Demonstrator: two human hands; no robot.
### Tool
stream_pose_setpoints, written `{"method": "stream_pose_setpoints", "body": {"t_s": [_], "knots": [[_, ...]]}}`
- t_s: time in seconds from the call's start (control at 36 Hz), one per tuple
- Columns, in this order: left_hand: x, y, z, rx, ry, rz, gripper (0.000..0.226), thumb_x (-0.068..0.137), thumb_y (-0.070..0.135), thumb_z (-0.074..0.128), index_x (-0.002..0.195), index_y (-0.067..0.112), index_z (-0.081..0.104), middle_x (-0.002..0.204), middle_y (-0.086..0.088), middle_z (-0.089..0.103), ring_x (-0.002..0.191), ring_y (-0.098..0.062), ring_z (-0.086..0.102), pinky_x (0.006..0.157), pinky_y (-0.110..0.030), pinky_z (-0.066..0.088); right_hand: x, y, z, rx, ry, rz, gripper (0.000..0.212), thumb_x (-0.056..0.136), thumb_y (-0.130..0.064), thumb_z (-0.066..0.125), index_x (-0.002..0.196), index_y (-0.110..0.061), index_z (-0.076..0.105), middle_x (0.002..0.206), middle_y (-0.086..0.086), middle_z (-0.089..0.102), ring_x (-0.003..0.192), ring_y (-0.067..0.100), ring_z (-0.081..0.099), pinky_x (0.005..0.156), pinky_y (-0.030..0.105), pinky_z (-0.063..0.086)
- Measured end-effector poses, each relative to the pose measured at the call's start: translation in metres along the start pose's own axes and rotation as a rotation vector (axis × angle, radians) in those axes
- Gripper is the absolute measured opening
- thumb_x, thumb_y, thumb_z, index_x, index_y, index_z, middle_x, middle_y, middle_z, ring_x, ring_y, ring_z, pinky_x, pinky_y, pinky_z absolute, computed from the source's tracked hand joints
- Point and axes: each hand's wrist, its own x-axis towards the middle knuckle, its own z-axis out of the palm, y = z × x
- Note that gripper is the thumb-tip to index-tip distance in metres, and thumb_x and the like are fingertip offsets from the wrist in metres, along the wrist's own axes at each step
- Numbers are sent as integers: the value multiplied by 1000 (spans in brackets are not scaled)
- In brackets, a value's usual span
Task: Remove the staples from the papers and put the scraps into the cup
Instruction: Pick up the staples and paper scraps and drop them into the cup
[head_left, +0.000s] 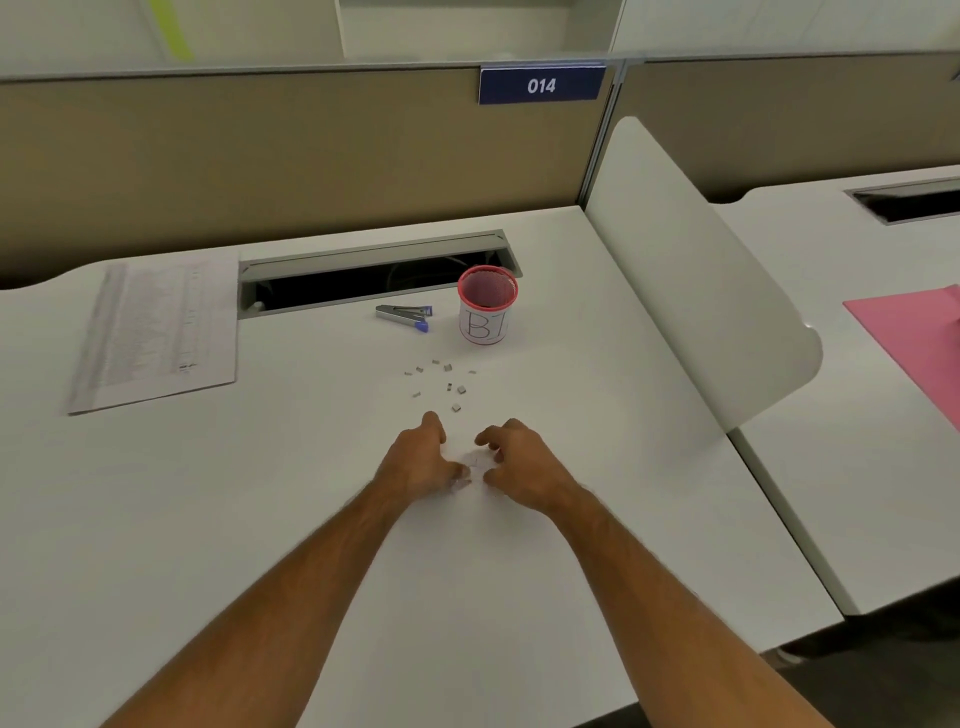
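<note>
A flat stack of printed papers (156, 332) lies far left on the smooth white desk (260, 493). A metal staple remover (404, 315) with blue tips sits beside the red-rimmed mesh cup (487, 304). Tiny bent staples (441, 384) scatter below. Left hand (423, 460) and right hand (524, 462) curl loosely, fingers cupped around faint scraps (475, 465).

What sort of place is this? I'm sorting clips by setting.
Most likely an open-plan office or study hall. The white desk is backed by a tan partition with a numbered sign reading 014, has a cable slot, and another desk adjoins it.
</note>
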Motion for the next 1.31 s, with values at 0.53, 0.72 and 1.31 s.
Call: {"method": "stream_pose_setpoints", "body": {"t_s": [0.53,0.72,1.31], "knots": [[-2,-2,-16,17,132,-138,33,93,12,55,125,8,47,112,-12,64,95,-27,66,82,-36,58,4,-25,34,-103,51,-182,22,90,-9,62,108,-11,75,106,10,62,97,26,59,84,32,50],[-8,-1,-22,-51,127,-130,24,89,8,51,113,9,55,105,-11,66,92,-27,68,79,-40,61,11,-27,30,-129,59,-156,14,88,-7,65,97,-5,75,103,10,71,95,24,66,80,28,51],[-10,-5,-56,-226,218,-157,17,93,10,48,103,8,61,99,-13,71,94,-32,70,82,-41,59,72,-49,-83,204,199,-27,8,70,-17,83,68,-11,78,62,0,73,62,12,69,69,26,54]]}}
